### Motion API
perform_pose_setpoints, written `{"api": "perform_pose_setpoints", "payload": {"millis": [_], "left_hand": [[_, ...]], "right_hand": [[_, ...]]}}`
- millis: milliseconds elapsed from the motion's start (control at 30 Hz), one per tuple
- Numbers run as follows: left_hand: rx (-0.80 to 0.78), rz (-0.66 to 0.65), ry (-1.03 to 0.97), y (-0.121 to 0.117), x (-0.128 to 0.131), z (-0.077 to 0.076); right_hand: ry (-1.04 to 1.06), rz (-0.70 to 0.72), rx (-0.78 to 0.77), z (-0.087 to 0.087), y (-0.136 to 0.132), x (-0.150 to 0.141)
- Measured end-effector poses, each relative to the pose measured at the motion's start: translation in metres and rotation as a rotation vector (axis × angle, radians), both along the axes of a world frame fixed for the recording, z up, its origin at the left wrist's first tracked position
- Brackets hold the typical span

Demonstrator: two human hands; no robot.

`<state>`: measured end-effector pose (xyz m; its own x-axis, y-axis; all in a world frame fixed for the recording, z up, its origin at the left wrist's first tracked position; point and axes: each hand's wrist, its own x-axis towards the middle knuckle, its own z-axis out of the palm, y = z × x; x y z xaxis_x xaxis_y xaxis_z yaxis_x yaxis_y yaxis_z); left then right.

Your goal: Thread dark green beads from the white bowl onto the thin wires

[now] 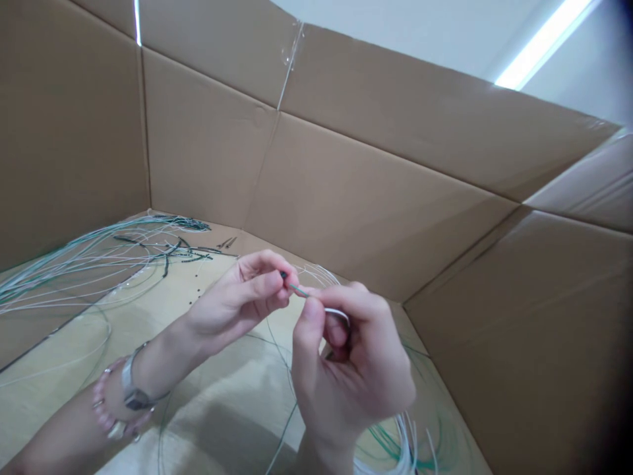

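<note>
My left hand (247,297) pinches a tiny dark piece (283,274) between thumb and fingertips; its exact kind is too small to make out. Close to its right, my right hand (353,349) is closed on thin wires. A green wire (299,290) spans the short gap between the two hands, its end reaching toward the dark piece. Whether it sits inside that piece I cannot tell. A white wire (339,312) curves out behind my right thumb and forefinger. Both hands are raised above the table.
Bundled green and white wires (59,264) run along the left side, with black pieces (190,224) on their far ends. Small dark bits (198,291) lie on the pale table (217,402). Coiled wires (395,455) rest at lower right. Cardboard walls (356,191) enclose the back and sides.
</note>
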<state>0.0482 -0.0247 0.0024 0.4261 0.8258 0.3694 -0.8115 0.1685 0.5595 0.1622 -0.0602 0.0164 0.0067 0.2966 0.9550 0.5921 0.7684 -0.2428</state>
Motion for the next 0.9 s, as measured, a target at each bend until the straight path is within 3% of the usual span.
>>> {"api": "perform_pose_setpoints", "payload": {"millis": [200,367,633,900], "left_hand": [[-0.168,-0.128,-0.072,-0.0072,0.0066,-0.0053],[-0.189,-0.116,-0.055,-0.0064,0.0068,-0.0041],[-0.215,-0.218,-0.119,-0.0106,0.0094,-0.0035],[-0.223,-0.187,-0.102,-0.0117,0.0101,-0.0045]], "right_hand": [[-0.002,-0.088,0.026,0.0008,-0.0026,0.0006],[-0.019,-0.095,0.036,0.0021,-0.0049,-0.0009],[-0.011,-0.100,0.021,0.0014,-0.0080,-0.0009],[-0.007,-0.110,0.024,0.0013,-0.0081,-0.0019]]}}
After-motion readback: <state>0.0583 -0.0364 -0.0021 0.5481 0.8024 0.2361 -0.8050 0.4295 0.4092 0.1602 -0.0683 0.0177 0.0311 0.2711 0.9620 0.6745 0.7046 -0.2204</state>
